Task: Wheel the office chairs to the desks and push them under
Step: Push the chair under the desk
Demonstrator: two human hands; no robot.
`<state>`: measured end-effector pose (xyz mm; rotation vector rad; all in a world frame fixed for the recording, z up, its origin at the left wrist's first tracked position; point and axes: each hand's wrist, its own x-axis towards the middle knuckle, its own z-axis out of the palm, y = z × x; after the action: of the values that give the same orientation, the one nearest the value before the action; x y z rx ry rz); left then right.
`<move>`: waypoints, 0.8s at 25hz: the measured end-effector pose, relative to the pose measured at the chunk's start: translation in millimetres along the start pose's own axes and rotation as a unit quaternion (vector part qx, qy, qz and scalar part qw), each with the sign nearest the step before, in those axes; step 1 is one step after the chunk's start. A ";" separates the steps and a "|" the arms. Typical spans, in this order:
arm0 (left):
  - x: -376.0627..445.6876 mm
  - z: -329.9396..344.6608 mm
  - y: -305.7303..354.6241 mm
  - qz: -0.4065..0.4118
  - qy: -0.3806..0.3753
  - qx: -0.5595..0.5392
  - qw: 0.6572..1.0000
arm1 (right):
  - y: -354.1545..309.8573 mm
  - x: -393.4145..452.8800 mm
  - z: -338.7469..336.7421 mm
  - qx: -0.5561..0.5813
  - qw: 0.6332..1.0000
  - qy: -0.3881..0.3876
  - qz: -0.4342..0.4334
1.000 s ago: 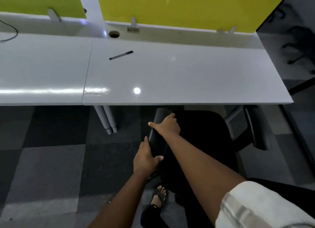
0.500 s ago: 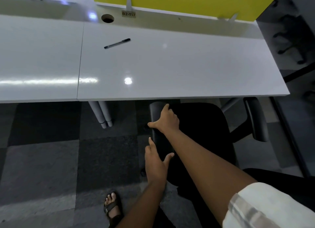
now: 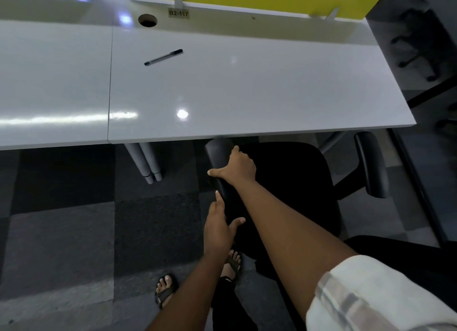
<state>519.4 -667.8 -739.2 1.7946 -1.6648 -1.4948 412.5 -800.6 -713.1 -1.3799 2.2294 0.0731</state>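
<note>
Right hand (image 3: 238, 168) grips the chair's (image 3: 291, 182) near armrest (image 3: 217, 155); left hand (image 3: 218, 228) rests spread behind it. The bench (image 3: 247, 88) edge lies straight ahead.

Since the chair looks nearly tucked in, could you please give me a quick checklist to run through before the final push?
1. Right hand on the near armrest: ok.
2. Left hand gripping: not ok, fingers spread open.
3. Seat lined up with the desk opening: ok.
4. Far armrest clears the desk edge: cannot tell.
5. Feet away from the chair's wheels: cannot tell, wheels hidden.
</note>
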 end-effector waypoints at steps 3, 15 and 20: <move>13.6 -12.8 -5.8 0.012 -0.039 -0.035 0.999 | -0.6 4.7 1.5 0.031 0.999 0.018 0.040; -8.0 -59.6 44.2 0.108 -0.028 0.263 0.958 | 30.0 -60.0 -79.5 -0.072 0.992 0.065 -0.081; -49.5 -71.9 112.7 0.172 -0.074 0.327 0.926 | 109.7 -143.8 -142.9 -0.114 0.987 0.063 -0.095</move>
<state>521.8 -690.1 -598.4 1.5428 -2.6196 -1.0011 313.5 -673.3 -548.5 -1.7588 2.2331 0.1851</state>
